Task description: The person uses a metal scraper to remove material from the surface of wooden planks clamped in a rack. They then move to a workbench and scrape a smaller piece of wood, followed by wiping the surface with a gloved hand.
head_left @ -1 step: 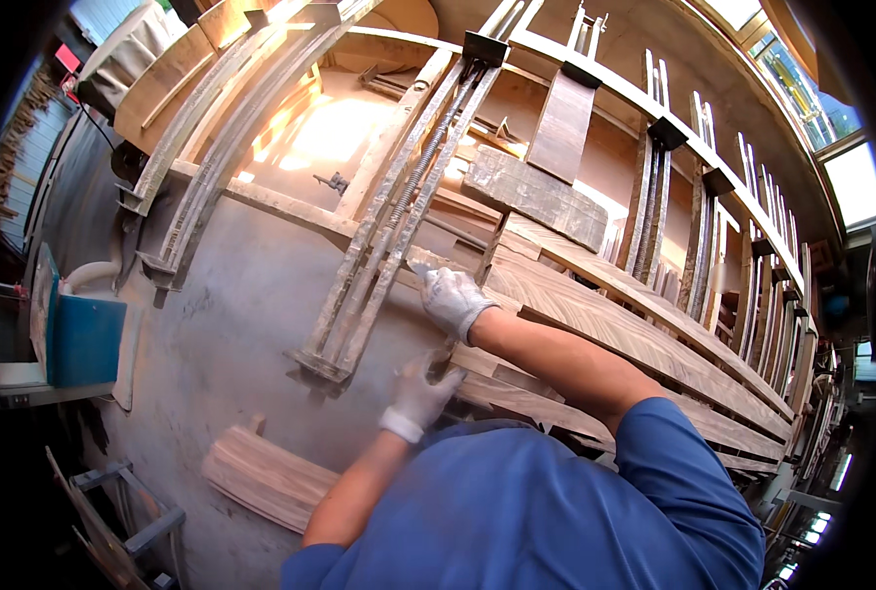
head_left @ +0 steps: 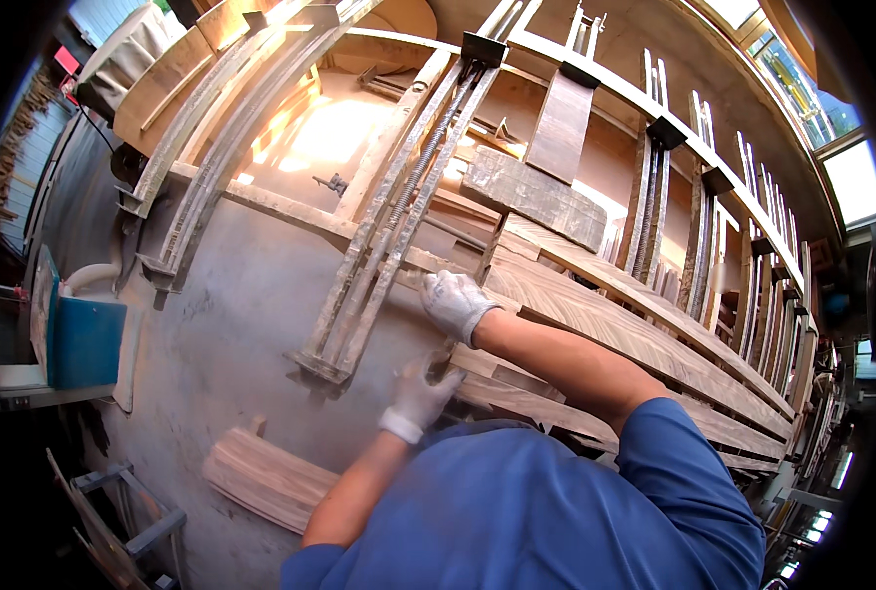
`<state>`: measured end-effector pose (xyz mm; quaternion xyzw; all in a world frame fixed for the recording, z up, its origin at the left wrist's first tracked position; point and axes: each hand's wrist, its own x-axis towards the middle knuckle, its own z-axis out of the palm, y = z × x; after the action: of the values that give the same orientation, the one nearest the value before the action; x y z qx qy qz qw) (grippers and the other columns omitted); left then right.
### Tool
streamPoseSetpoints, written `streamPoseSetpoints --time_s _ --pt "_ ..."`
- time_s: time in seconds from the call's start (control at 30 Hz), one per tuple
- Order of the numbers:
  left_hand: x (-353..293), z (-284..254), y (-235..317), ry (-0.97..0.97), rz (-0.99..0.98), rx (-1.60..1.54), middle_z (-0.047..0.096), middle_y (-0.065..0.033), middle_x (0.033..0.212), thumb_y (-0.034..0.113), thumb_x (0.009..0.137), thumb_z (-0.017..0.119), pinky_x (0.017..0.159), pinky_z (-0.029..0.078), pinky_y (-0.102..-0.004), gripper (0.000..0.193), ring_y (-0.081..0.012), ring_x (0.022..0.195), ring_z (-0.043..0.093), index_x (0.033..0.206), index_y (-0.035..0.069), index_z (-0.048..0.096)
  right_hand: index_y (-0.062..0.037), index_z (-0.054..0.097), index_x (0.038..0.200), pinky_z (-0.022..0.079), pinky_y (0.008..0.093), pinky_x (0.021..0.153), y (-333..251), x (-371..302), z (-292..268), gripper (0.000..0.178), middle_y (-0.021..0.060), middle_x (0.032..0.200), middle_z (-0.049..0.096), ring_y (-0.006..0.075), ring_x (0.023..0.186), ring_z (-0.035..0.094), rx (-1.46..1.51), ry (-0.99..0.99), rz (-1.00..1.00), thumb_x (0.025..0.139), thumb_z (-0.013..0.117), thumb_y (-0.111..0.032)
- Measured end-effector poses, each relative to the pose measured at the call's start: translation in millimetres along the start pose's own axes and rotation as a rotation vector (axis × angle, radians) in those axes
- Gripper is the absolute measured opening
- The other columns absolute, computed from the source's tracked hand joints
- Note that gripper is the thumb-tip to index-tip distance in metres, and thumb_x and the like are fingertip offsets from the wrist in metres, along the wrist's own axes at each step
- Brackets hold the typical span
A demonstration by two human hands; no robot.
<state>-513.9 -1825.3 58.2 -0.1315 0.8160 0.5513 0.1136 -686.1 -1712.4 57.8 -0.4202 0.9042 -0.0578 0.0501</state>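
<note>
My right hand (head_left: 458, 307), in a white work glove, is closed at the near left end of a long glued-up wooden panel (head_left: 566, 300) with wavy grain. Whatever its fingers may grip is too small to make out. Lower down and closer to my body, my left hand (head_left: 420, 398), also gloved, has its thumb and fingers curled by the ends of lower boards (head_left: 526, 398). A dark rounded shape shows inside that curl, and I cannot tell what it is. Left of both hands stands a long bar clamp (head_left: 389, 226) with a threaded screw.
A worn wooden block (head_left: 536, 197) lies across the rack beyond the panel. More bar clamps (head_left: 644, 167) line up to the right. Stacked curved boards (head_left: 266, 472) rest at the lower left, near a blue machine box (head_left: 86, 339) and a grey metal frame (head_left: 128, 501).
My right hand has shifted very slightly, and a small greyish tip that showed beyond its fingers is no longer visible. My left hand looks the same.
</note>
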Motion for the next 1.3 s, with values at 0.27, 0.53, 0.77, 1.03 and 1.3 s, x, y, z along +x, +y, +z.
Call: streamPoseSetpoints --time_s 0.27,0.53,0.77,1.03,1.3 --pt "-1.0 -0.3 -3.5 -0.008 -0.016 0.022 0.076 -0.0217 0.121 0.038 0.089 0.088 0.102 0.057 -0.0448 0.052 -0.0363 0.114 0.073 0.124 0.002 0.073 -0.0073 0.078 0.110 0.061 0.0510 0.087 35.9 21.1 -27.8 0.025 0.0221 0.106 0.078 0.0435 0.101 0.075 0.212 -0.297 0.176 0.090 0.063 -0.010" --pt "-3.7 -1.5 2.5 0.020 0.030 0.046 0.076 -0.0210 0.121 0.040 0.090 0.087 0.102 0.056 -0.0451 0.053 -0.0364 0.115 0.072 0.126 0.005 0.073 -0.0131 0.085 0.103 0.061 0.0481 0.088 87.4 54.8 -40.8 0.025 0.0194 0.104 0.080 0.0402 0.098 0.076 0.252 -0.241 0.292 0.089 0.064 -0.014" --pt "-5.2 -4.1 7.2 0.006 -0.009 0.046 0.076 -0.0202 0.121 0.041 0.090 0.086 0.101 0.056 -0.0449 0.052 -0.0361 0.114 0.072 0.126 0.006 0.073 -0.0123 0.084 0.108 0.061 0.0467 0.090 82.0 37.5 -63.2 0.027 0.0208 0.103 0.079 0.0411 0.096 0.076 0.361 -0.155 0.377 0.093 0.062 -0.017" --pt "-3.9 -1.9 -0.2 0.007 0.025 0.062 0.076 -0.0210 0.120 0.040 0.090 0.087 0.100 0.057 -0.0455 0.053 -0.0358 0.112 0.073 0.126 0.006 0.072 -0.0090 0.076 0.119 0.061 0.0518 0.089 59.3 25.6 -30.8 0.025 0.0250 0.110 0.075 0.0423 0.103 0.076 0.193 -0.049 0.357 0.099 0.062 -0.015" --pt "-1.4 0.1 -1.1 0.004 -0.004 -0.004 0.078 -0.0210 0.116 0.037 0.089 0.088 0.096 0.060 -0.0440 0.052 -0.0342 0.107 0.076 0.125 0.003 0.073 0.0028 0.072 0.116 0.064 0.0516 0.080 -7.5 25.5 -9.4 0.029 0.0261 0.115 0.073 0.0417 0.097 0.078 0.176 -0.217 0.284 0.103 0.053 -0.014"
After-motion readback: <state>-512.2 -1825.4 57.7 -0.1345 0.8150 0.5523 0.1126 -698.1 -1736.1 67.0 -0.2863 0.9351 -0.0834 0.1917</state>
